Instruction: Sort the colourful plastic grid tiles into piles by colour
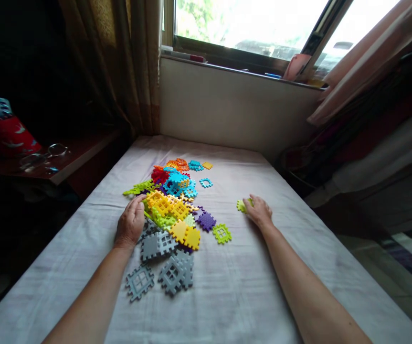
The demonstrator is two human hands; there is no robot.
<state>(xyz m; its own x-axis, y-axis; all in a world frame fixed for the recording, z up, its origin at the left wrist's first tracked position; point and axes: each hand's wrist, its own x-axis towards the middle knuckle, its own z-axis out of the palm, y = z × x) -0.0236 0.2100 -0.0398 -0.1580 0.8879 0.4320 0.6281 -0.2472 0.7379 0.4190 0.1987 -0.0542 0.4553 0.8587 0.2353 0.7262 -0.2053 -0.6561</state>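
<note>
On the cloth-covered surface lies a pile of plastic interlocking tiles with notched edges, some solid and some with window cut-outs. My left hand (131, 222) rests against the pile's left side, fingers apart, beside yellow tiles (163, 205) and lime green ones; its fingertips are partly hidden. My right hand (260, 210), away to the right, has its fingers closed on a lime green tile (240, 206) lying at the cloth. Between my hands are a lime window tile (222, 233) and a purple tile (206, 220). Grey tiles (173, 273) lie nearest me; blue tiles (179, 182) sit farther back.
The pale cloth (227, 296) extends to a white wall (227, 105) below a window. At left, a dark wooden table (84, 155) holds eyeglasses (57, 150) and a red container (12, 136). Curtains (144, 71) hang at left, clothes (374, 67) at right.
</note>
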